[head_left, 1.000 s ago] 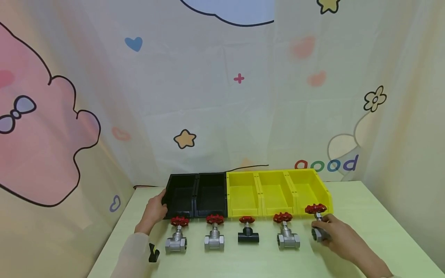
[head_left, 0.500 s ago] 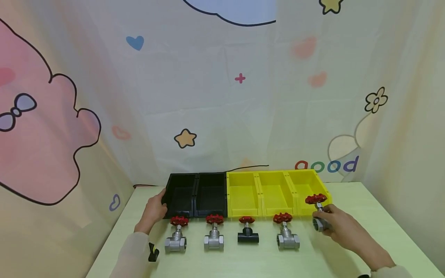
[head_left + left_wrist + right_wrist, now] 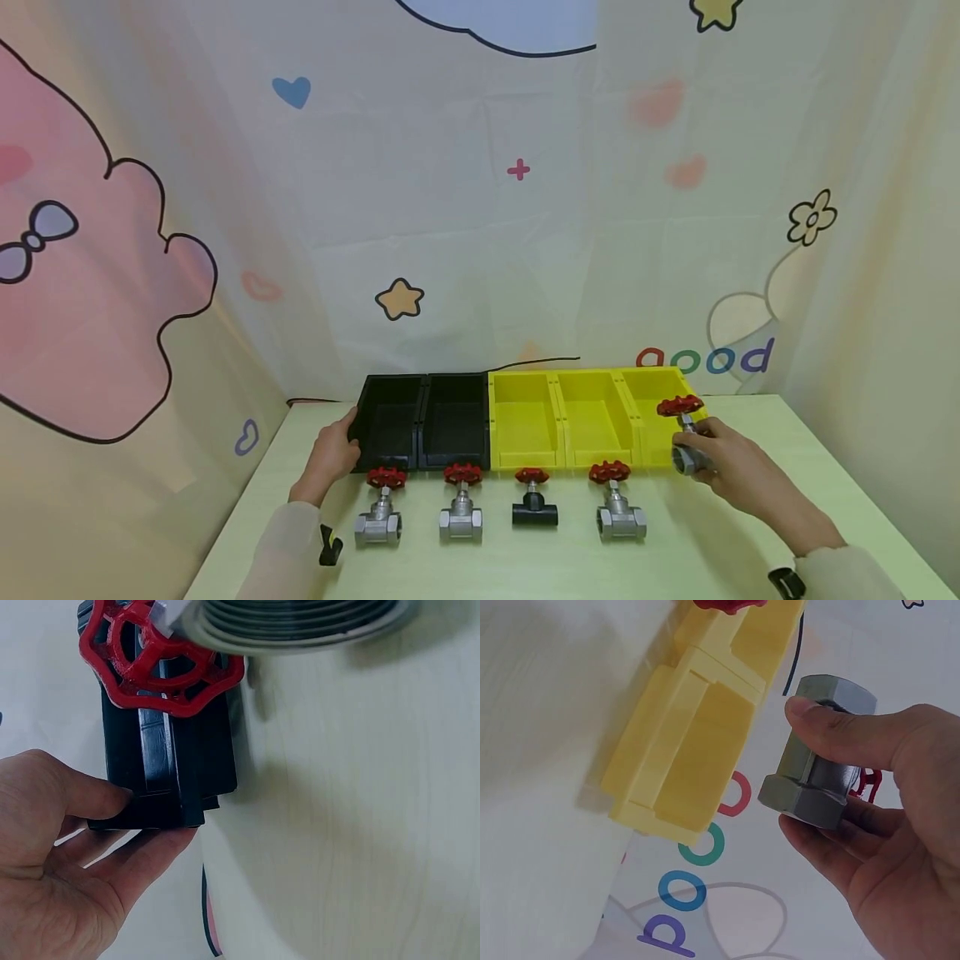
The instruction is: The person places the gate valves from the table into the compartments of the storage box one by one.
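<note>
The right hand [image 3: 729,465] has risen over the past second, bringing a silver valve [image 3: 826,780] up with it. The valve's red wheel [image 3: 680,406] was near the front edge of the yellow bin at the right end [image 3: 654,443]; now it shows higher, across that bin's inside as I look from above. More of the right sleeve [image 3: 851,575] has come into sight too, along with a dark strap [image 3: 787,582] by the wrist. Over on the other side, the left hand [image 3: 332,454] has stayed where it was, and the four valves on the table haven't moved.

The right hand reaches in from the right, forearm slanting forward, and grasps the valve by its metal body, thumb along one side and fingers behind. The valve hangs clear of the table [image 3: 495,575], wheel up and leaning slightly left, and from the wrist it shows apart from the bin.

The left arm stretches forward, its hand gripping the outer wall of the black bin at the left end [image 3: 392,429], thumb on one side and fingers on the other.

In front of the bins stand the leftmost valve [image 3: 378,527], the second valve [image 3: 461,523], a small black valve [image 3: 535,512] and the fourth valve [image 3: 622,522], each with a red wheel.
</note>
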A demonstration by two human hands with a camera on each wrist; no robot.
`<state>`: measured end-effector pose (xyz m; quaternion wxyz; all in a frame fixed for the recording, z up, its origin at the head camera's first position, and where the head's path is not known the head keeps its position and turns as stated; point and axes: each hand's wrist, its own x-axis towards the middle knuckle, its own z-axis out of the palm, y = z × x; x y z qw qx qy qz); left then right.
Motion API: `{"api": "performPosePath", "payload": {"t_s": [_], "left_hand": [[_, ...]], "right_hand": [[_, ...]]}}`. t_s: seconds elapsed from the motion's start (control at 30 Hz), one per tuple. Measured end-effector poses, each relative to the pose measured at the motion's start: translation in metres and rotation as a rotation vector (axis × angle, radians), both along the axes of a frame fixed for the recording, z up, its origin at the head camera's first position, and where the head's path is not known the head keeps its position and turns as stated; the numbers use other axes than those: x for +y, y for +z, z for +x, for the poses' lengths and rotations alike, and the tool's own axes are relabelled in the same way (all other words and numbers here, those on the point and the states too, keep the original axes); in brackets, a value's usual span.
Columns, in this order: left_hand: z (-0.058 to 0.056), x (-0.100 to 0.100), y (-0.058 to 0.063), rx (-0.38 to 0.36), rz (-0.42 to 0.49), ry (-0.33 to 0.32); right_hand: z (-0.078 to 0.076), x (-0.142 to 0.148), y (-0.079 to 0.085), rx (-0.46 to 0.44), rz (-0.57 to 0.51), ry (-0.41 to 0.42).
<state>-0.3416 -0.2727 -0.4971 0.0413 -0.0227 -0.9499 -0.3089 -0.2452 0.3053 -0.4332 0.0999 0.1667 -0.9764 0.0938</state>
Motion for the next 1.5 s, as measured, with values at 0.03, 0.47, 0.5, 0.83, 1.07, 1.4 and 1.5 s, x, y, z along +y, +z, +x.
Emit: {"api": "performPosePath", "payload": {"t_s": [0.03,0.47,0.5,0.83,1.07,1.4,1.5], "left_hand": [[0.0,0.0,0.0,0.002,-0.004,-0.001],[-0.001,0.0,-0.001,0.027,-0.032,-0.002],[-0.001,0.0,-0.001,0.034,-0.04,-0.002],[0.0,0.0,-0.001,0.018,-0.018,0.003],[0.001,0.0,-0.001,0.023,-0.019,-0.003],[0.001,0.0,-0.001,0.029,-0.011,-0.001],[0.0,0.0,-0.002,0.03,-0.011,-0.001]], "right_hand": [[-0.002,0.0,0.0,0.003,0.0,0.0],[-0.025,0.005,0.004,0.006,-0.015,-0.003],[-0.026,0.005,0.005,0.005,-0.02,-0.004],[-0.04,0.003,0.007,-0.019,-0.027,-0.003],[-0.053,0.004,0.0,-0.036,-0.035,0.007],[-0.07,0.001,-0.008,-0.086,-0.019,-0.016],[-0.074,0.001,-0.011,-0.113,-0.012,-0.017]]}}
